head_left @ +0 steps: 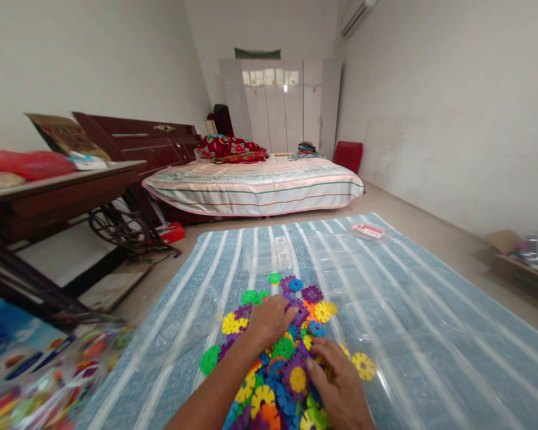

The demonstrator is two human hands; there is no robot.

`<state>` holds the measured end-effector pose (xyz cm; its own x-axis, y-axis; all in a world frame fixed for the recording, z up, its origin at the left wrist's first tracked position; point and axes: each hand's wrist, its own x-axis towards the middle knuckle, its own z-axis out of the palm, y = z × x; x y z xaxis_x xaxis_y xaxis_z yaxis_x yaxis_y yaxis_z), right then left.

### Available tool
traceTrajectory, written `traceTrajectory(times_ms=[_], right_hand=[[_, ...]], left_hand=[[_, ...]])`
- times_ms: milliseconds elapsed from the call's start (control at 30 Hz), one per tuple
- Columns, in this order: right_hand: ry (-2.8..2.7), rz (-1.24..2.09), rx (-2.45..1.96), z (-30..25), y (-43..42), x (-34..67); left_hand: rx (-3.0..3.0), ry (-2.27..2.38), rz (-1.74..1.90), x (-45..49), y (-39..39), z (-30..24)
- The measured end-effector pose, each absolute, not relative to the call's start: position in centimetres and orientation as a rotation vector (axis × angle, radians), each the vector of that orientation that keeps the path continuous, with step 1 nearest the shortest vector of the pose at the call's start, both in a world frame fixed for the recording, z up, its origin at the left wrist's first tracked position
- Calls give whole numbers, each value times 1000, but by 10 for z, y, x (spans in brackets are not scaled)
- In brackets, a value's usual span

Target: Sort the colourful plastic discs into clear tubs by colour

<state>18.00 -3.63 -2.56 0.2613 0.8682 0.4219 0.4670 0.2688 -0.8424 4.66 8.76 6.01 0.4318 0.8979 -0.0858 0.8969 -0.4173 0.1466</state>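
Touching bright, notched pcs (283, 348) — round yel./grn./blue, sq. purple — w/ my L hand (271, 319) & half-curled R hand (338, 376); can't tell if either grips.

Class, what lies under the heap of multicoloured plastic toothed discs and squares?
The blue, white-striped cloth shows around the heap, so it probably continues beneath. What lies underneath is covered; the left hand and right hand also hide some pieces.

Seems to be a bedroom of a home. Is shown by the wide bed (269, 194), by the red flowered blanket (233, 148) lying upon it, by the pale wardrobe (274, 116) behind, and by the air conditioner (357, 17) high on the right wall (434, 95).
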Motion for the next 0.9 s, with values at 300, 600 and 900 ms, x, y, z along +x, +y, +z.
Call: traceTrajectory(times_ms=[300, 600, 900], right_hand=[[-1363, 548, -1345, -10, -38, 180], [-1210, 497, -1381, -23, -43, 182], [-1490, 468, -1257, -1, -53, 184]], left_hand=[[2587, 1277, 412, 34, 52, 66], [2646, 1240, 683, 22, 2, 68], [2640, 1243, 888, 1, -20, 53]])
